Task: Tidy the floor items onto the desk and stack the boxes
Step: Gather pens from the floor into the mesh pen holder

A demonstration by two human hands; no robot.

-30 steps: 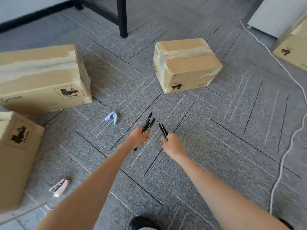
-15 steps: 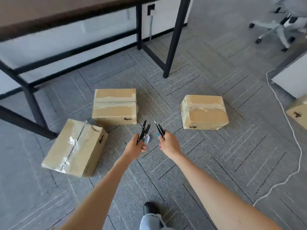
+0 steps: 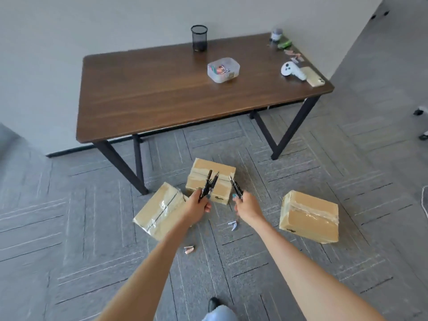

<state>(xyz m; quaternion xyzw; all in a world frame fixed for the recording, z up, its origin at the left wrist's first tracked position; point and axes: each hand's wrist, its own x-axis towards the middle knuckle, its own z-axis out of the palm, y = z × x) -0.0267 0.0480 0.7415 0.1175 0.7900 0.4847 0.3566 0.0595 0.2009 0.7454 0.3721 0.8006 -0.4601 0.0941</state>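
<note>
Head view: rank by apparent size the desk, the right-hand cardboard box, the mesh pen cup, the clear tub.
1. desk
2. right-hand cardboard box
3. clear tub
4. mesh pen cup, smallest, though it stands farthest away, so tub versus cup is less sure.

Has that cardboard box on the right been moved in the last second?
No. The right box sits as before, on the near side and to the right of the desk leg; only the camera's view shifted.
</note>
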